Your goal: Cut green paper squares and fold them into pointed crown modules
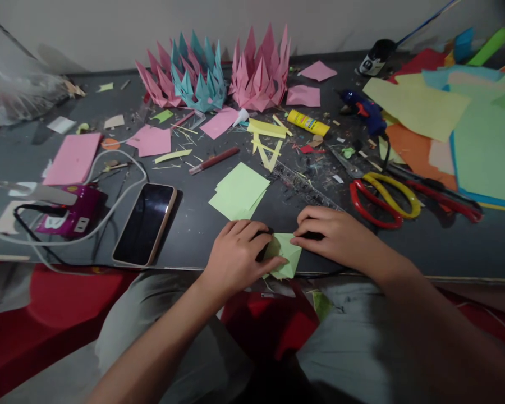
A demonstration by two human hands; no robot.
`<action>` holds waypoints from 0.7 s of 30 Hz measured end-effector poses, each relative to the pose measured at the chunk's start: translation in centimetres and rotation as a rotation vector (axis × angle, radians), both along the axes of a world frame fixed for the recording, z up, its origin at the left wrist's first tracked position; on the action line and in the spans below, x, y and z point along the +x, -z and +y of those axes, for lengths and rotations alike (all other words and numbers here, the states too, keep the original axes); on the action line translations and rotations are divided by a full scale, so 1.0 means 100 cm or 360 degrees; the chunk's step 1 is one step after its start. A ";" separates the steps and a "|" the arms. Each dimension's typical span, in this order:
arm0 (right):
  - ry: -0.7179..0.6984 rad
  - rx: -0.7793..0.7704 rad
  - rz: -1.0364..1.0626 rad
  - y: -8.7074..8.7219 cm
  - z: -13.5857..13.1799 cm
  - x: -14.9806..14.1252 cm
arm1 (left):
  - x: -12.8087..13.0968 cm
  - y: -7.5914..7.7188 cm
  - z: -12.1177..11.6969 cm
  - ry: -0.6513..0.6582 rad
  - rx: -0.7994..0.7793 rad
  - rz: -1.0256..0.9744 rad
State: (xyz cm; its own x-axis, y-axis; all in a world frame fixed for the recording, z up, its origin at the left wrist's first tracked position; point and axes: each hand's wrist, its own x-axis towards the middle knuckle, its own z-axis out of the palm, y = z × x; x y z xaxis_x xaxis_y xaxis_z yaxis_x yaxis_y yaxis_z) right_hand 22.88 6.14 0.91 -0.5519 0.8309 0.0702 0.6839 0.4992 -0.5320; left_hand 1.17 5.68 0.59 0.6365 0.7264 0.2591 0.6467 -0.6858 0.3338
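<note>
A light green folded paper (288,257) lies at the table's front edge, with crease lines across its face. My left hand (242,252) grips it from the left, thumb across its lower part and fingers curled at its upper edge. From the right, my right hand (334,233) has its fingers bent together, with the tips pinching the paper's upper right corner. Just beyond them rests a small stack of light green paper squares (240,191). A transparent ruler (307,185) lies behind my right hand, near large scissors (387,199) with red and yellow handles.
Pink paper crowns (261,73) and a blue one (200,76) stand by the wall. A phone (145,224) and a purple power adapter (71,210) with cables lie left. Right are a glue gun (364,112) and coloured sheets (488,146). Scraps and a yellow glue stick (308,122) lie between.
</note>
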 end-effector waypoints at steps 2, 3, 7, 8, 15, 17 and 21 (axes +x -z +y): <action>-0.0005 -0.0029 0.0000 -0.001 0.001 -0.001 | 0.001 -0.004 -0.001 -0.0015 -0.0065 0.0022; -0.0020 -0.0042 0.0002 -0.002 0.001 -0.002 | 0.001 -0.005 -0.001 -0.0020 -0.0086 0.0032; -0.0063 -0.0035 -0.0015 -0.005 -0.001 -0.009 | 0.005 -0.003 -0.003 -0.0025 -0.0092 0.0029; -0.0061 0.0006 -0.0021 -0.006 -0.003 -0.012 | 0.006 -0.002 -0.004 -0.0034 -0.0092 0.0009; 0.0157 0.0608 -0.0248 -0.009 -0.025 -0.044 | 0.007 -0.008 -0.004 -0.0323 -0.0507 -0.0339; 0.0268 0.0664 -0.0303 -0.009 -0.030 -0.052 | 0.007 -0.011 -0.003 -0.0348 -0.0593 -0.0539; 0.0337 0.0766 -0.0354 -0.010 -0.030 -0.056 | 0.009 -0.013 -0.003 -0.0470 -0.0763 -0.0799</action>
